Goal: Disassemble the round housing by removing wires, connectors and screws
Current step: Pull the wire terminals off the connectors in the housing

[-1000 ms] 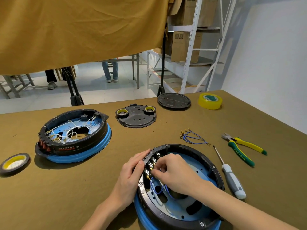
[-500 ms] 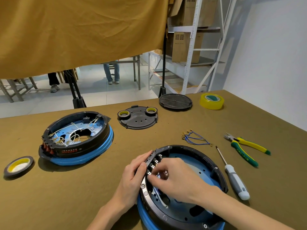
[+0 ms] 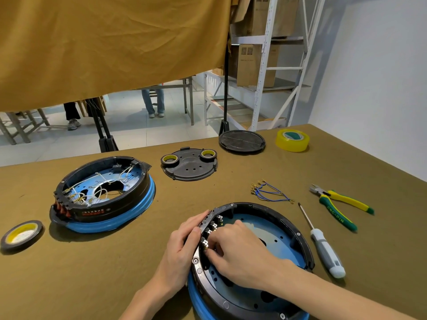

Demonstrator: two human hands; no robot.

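While I work at the near edge of the table [image 3: 69, 285], several items lie around the round housing [image 3: 288, 229]. To its right, a screwdriver [image 3: 323, 245] lies with its tip pointing away from me, and green-and-yellow pliers [image 3: 339, 206] lie beyond it. A loose bundle of blue wires [image 3: 268, 192] rests just past the housing's far rim. Farther back sit a yellow tape roll [image 3: 292, 140], a black round lid [image 3: 242, 142] and a black plate [image 3: 190, 167] that carries two small tape rolls [image 3: 169, 160]. At far left lies a flat tape roll [image 3: 20, 235]. A hanging ochre cloth [image 3: 111, 47] blocks the upper view.

A second housing [image 3: 104, 192] stands on the left, well apart from mine. It contains white wires [image 3: 101, 188] still strung across its blue floor. My housing has a black rim over a blue base; its visible blue floor shows holes. A row of metal terminals [image 3: 213, 227] lines its inner left wall.

My left hand [image 3: 182, 248] rests against the outside of the left rim, fingers extended and lying along the wall. My right hand [image 3: 235, 250] reaches inside the housing, its fingers curled together at the terminals. Its fingertips [image 3: 209, 249] appear to pinch a small brass-coloured connector at the lowest terminal; I cannot tell the grip exactly, since the hand hides it.
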